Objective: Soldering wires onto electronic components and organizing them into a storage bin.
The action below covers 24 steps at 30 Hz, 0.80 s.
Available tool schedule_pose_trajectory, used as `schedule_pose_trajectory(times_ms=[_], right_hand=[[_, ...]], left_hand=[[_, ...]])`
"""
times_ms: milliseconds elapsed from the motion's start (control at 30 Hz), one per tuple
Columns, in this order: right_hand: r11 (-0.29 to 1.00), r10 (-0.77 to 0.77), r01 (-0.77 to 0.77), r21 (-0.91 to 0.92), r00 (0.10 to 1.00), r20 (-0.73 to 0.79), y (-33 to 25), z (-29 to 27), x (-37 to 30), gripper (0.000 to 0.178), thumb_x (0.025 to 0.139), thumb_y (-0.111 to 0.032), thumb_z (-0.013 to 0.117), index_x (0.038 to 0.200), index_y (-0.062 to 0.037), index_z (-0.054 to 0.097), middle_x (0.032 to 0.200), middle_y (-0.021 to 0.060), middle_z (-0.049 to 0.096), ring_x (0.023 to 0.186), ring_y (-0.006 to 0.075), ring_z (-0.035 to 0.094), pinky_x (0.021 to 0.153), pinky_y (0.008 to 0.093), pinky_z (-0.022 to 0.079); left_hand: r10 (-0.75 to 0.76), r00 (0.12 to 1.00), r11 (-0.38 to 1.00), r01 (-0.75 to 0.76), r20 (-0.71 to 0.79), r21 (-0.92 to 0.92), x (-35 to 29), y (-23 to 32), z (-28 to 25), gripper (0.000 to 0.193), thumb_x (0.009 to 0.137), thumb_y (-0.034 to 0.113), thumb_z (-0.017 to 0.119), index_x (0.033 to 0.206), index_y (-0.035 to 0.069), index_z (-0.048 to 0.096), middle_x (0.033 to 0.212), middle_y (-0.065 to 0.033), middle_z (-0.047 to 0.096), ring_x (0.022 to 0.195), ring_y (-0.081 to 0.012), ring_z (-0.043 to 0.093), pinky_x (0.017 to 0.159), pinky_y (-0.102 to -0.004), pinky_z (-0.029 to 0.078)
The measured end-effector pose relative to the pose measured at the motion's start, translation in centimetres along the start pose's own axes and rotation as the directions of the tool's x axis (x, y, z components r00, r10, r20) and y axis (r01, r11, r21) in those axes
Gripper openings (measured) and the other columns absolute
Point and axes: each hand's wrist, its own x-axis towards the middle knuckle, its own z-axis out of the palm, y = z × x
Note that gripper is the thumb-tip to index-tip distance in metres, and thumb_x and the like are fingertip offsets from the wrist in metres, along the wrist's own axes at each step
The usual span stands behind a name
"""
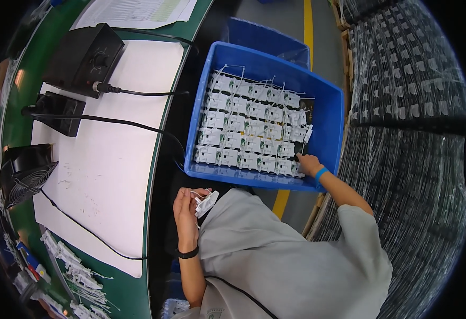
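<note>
My left hand [186, 209] is closed around a white plastic part [207, 203] with a thin white wire, held up near my lap beside the table edge. My right hand [309, 165] reaches over the near right corner of a blue bin [326, 114], one finger stretched out toward the white parts. Its other fingers are partly hidden, and I see nothing held in them. Inside the bin, white parts with bits of green board and thin wires [243, 126] stand in several close rows. At the right end, a few parts [300, 125] sit askew.
A green table [129, 287] with a white sheet [110, 175] lies to the left. On it are a black control box [84, 58], a black holder [63, 114], a small fan [28, 175], cables and more white parts [76, 266]. Film-wrapped stacks [408, 159] stand at right.
</note>
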Motion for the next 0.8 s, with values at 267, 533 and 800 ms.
schedule_pose_trajectory(times_ms=[267, 533, 800], right_hand=[[0.978, 0.084, -0.188, -0.089, 0.75, -0.656, 3.6, -7.3, 3.6, 0.05, 0.079, -0.004, 0.068, 0.126, -0.006, 0.054, 0.111, 0.0174, 0.062, 0.102, 0.036, 0.064, 0.078, 0.0463, 0.055], [0.97, -0.031, -0.094, -0.222, 0.865, -0.502, 4.6, -7.3, 3.6, 0.024, 0.08, -0.005, 0.066, 0.104, -0.0064, 0.063, 0.105, 0.014, 0.064, 0.097, 0.0323, 0.065, 0.078, 0.042, 0.053], [0.991, 0.089, -0.118, -0.067, 0.937, -0.339, 4.6, -9.3, -0.9, 0.027, 0.071, -0.016, 0.076, 0.09, -0.0042, 0.062, 0.088, 0.0148, 0.064, 0.089, 0.0346, 0.066, 0.074, 0.0454, 0.055]], left_hand=[[0.001, 0.999, 0.999, 0.0, 0.034, -0.041, -0.4, 0.6, 0.1, 0.026, 0.11, 0.021, 0.043, 0.089, 0.004, 0.048, 0.099, -0.0197, 0.07, 0.105, -0.0305, 0.068, 0.1, -0.0365, 0.049], [-0.162, 0.976, 0.917, 0.204, 0.146, -0.344, -0.3, 1.4, 0.7, 0.027, 0.109, 0.025, 0.043, 0.089, 0.009, 0.05, 0.093, -0.0121, 0.064, 0.104, -0.0294, 0.062, 0.106, -0.0439, 0.045], [-0.156, 0.969, 0.912, 0.215, 0.19, -0.349, 0.1, 1.5, 1.6, 0.026, 0.109, 0.026, 0.044, 0.089, 0.01, 0.05, 0.093, -0.0102, 0.062, 0.104, -0.0275, 0.06, 0.108, -0.0437, 0.043]])
